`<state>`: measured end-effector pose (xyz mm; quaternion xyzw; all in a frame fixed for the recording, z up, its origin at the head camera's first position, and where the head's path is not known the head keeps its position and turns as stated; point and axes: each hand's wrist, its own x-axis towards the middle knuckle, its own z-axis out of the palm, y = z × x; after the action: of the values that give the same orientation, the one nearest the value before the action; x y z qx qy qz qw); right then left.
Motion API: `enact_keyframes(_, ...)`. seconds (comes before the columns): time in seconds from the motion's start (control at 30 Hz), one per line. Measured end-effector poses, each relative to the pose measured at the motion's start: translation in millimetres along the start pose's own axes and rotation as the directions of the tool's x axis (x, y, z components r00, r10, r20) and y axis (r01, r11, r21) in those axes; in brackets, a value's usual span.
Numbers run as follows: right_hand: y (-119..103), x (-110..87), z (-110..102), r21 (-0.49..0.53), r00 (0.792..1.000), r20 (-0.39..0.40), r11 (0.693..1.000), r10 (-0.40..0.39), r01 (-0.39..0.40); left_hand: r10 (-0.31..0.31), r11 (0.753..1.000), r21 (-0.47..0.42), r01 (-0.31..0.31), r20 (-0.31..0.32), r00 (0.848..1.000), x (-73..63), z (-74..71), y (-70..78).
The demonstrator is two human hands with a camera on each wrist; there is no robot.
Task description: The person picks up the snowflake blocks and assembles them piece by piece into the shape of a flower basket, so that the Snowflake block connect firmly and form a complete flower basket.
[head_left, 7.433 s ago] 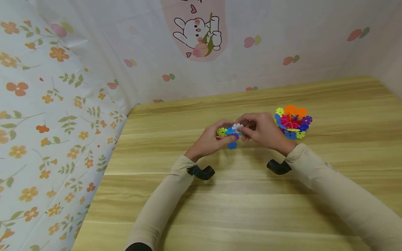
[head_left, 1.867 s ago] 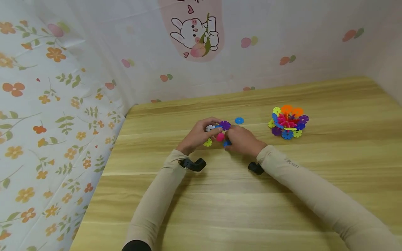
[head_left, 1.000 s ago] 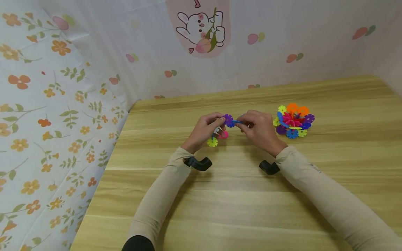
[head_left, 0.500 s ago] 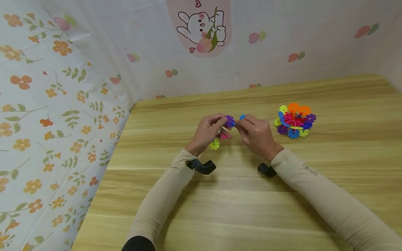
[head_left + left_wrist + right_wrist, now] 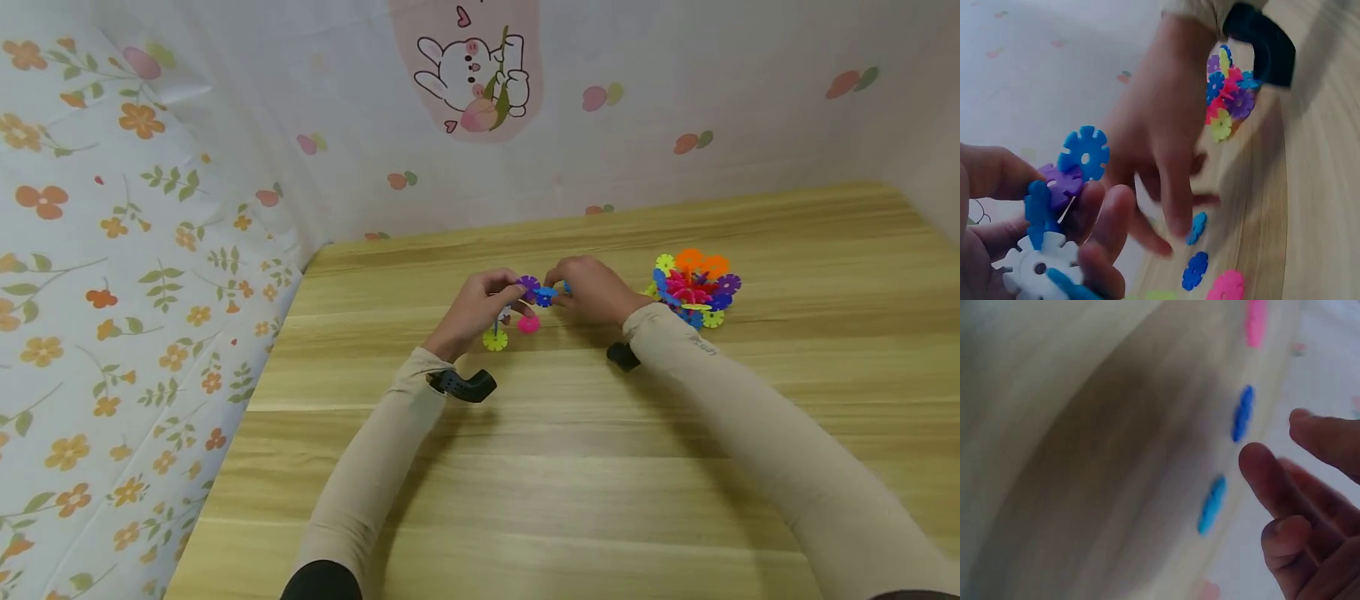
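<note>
My left hand point(image 5: 480, 307) pinches a small cluster of slotted flower discs. In the left wrist view, the cluster has a purple disc point(image 5: 1065, 195) with a blue disc point(image 5: 1074, 153) slotted to it, more blue pieces and a white disc point(image 5: 1027, 265). Just right of it, my right hand point(image 5: 596, 287) hovers with loose fingers and nothing seen between them. Near its fingertips in the right wrist view, a dark blue disc point(image 5: 1242, 414) and a light blue disc point(image 5: 1212, 505) lie on the table. A pink disc point(image 5: 528, 324) and a yellow disc point(image 5: 495, 340) lie below the left hand.
A finished-looking bowl-shaped cluster of colourful discs point(image 5: 693, 287) stands to the right, partly behind the right wrist. The wooden table point(image 5: 570, 500) meets a patterned curtain point(image 5: 337, 125) at the back and left. Black wrist mounts hang under both sleeves.
Half a second ago the right fingers pinched a blue disc against the purple one. That blue disc now stays on the cluster, and the right hand has come away, its fingers loosened.
</note>
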<state>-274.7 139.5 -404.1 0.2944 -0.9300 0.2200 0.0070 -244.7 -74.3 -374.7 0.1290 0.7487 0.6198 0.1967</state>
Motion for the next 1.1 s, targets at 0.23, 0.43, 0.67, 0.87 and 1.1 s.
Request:
enact_keyframes(0.23,-2,17.4,17,-0.058,0.995,0.026,0.994,0.098,-0.096,-0.027,1.0,0.009,0.027,0.03,0.999,1.6,0.6,4.0)
enact_keyframes(0.43,2,18.0,12,0.071,0.983,0.078,0.982,0.169,-0.174,-0.036,0.999,0.032,0.034,0.046,0.998,1.4,-3.0,4.0)
enact_keyframes(0.67,4,-11.5,-6,0.284,0.988,0.037,0.946,0.15,-0.154,0.023,0.991,0.127,-0.035,0.096,0.995,1.1,-3.7,3.9)
enact_keyframes(0.87,-7,-40.8,-26,0.459,0.982,0.0,0.873,0.189,-0.168,0.043,0.977,0.203,-0.061,0.091,0.995,0.1,-1.1,2.7)
enact_keyframes(1.1,-16,-55.0,-31,0.419,0.982,-0.112,0.904,0.15,-0.09,0.097,0.946,0.301,-0.12,0.09,0.991,-0.7,4.9,1.6)
